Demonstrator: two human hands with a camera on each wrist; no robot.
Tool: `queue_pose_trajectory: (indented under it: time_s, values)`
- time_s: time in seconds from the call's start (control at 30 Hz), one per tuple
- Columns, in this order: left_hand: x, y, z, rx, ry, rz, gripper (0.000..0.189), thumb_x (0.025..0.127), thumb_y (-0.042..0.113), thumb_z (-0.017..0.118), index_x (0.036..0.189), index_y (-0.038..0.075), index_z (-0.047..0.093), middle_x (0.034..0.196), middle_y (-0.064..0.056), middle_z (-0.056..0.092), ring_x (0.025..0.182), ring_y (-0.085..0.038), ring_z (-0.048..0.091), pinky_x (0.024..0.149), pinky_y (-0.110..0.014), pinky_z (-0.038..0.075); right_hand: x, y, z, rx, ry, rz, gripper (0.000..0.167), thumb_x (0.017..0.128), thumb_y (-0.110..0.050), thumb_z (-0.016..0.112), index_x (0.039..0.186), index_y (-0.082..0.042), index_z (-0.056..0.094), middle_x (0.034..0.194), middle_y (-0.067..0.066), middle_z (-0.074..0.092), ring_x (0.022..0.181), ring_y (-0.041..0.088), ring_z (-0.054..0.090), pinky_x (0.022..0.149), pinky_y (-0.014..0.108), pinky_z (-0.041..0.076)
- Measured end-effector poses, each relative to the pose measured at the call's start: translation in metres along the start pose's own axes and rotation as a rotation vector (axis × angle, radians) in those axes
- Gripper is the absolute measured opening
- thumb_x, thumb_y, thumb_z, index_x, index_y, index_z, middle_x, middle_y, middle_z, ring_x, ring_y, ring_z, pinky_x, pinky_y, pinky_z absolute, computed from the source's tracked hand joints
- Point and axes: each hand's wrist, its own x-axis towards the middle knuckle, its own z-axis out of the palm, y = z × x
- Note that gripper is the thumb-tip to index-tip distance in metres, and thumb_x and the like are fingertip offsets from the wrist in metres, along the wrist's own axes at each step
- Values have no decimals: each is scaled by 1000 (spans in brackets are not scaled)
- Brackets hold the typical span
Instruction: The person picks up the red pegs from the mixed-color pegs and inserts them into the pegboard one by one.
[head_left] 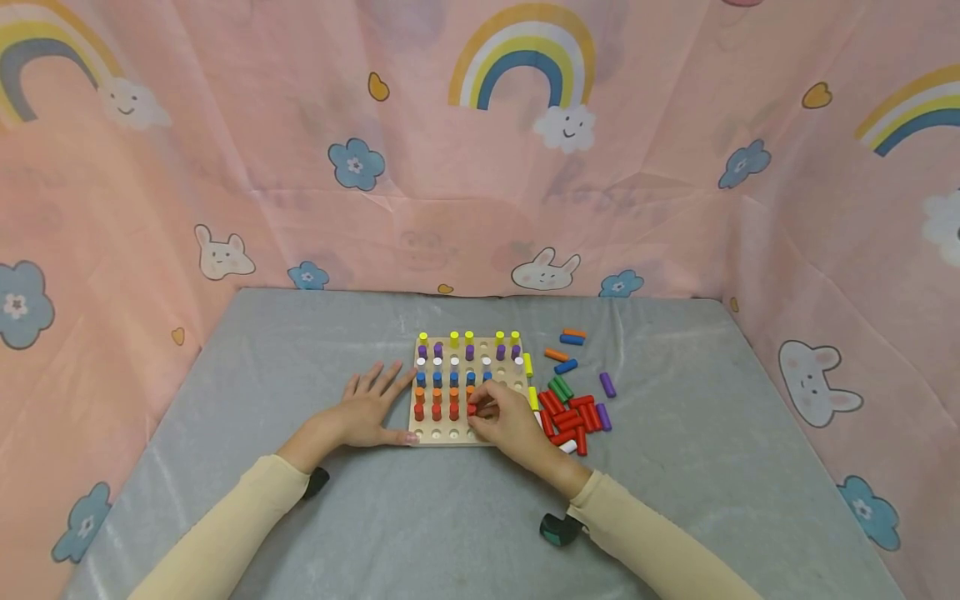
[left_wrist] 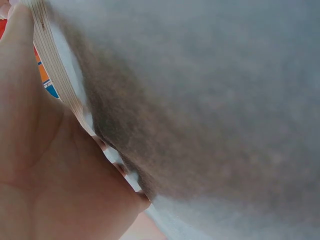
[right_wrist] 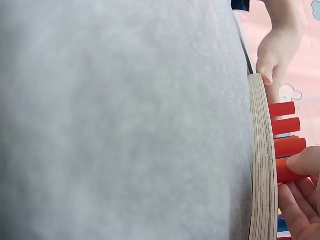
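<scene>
A wooden pegboard (head_left: 444, 437) lies on the table with rows of yellow, purple, white, blue, orange and red pegs standing in its holes. My right hand (head_left: 512, 421) pinches a red peg (right_wrist: 286, 172) between thumb and fingers, at the right end of the red row; the peg stands at the board's surface. My left hand (head_left: 366, 410) lies spread at the board's left side, its thumb touching the near left corner. In the left wrist view the left palm (left_wrist: 65, 165) hides most of the board.
Right of the board lies a loose pile of red pegs (head_left: 567, 419), with green pegs (head_left: 560, 388) beside it. Blue, orange, purple, yellow and white pegs are scattered around. Grey cloth (head_left: 337, 525) covers the table, and a pink printed curtain (head_left: 420, 200) surrounds it.
</scene>
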Motion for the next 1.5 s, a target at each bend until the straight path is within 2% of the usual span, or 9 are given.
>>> queue_pose_trajectory:
  time_s: [0.17,0.37,0.63,0.77,0.9,1.03,1.23,1.5]
  values:
    - [0,-1,0,9,1,4,110,81,71,63,161,20,6,169,-14,3,154,-45,1,117,-72,7,1,-1,-2,2,-9,-6,24,82,2,77,100,-4,61,96,10,66,86,17,70,78,23,59]
    - [0,0,0,11,1,8,110,82,71,63,161,20,6,169,-15,3,154,-46,1,117,-72,7,6,-6,-14,-24,26,-19,24,81,-1,78,99,-5,63,95,8,67,87,18,69,76,26,60]
    - [0,0,0,10,-10,5,111,81,73,62,161,22,5,169,-14,2,154,-46,1,117,-72,6,5,-7,-36,64,12,37,22,84,-11,79,100,-5,65,97,11,68,88,20,69,79,30,60]
    - [1,0,1,12,-11,6,111,81,74,61,161,22,4,169,-14,2,154,-45,0,117,-71,6,3,-4,-55,69,11,84,18,86,-12,77,99,-7,67,97,11,69,87,18,69,78,29,60]
    - [2,-2,2,-1,-7,11,112,79,75,62,161,23,5,169,-15,2,154,-46,0,117,-72,5,2,3,-78,6,-3,164,15,86,-14,77,97,-10,68,95,6,70,86,14,67,75,25,59]
    - [4,-8,7,-17,0,14,116,76,82,58,161,26,2,169,-13,0,154,-44,-2,117,-72,3,0,11,-100,-63,-28,211,19,86,-16,77,101,-9,69,98,6,71,88,15,66,77,26,58]
    - [6,-11,11,-36,11,22,117,74,85,55,161,29,1,169,-10,-2,155,-43,-5,117,-71,1,-4,31,-128,-90,-98,249,25,88,-18,76,109,-6,69,105,11,71,93,19,66,81,29,57]
    - [3,-6,5,-5,-15,4,115,78,79,60,161,27,1,169,-11,-2,155,-43,-4,119,-70,2,-8,54,-153,-122,-148,268,23,87,-15,75,108,-6,71,106,11,73,92,16,66,82,30,56]
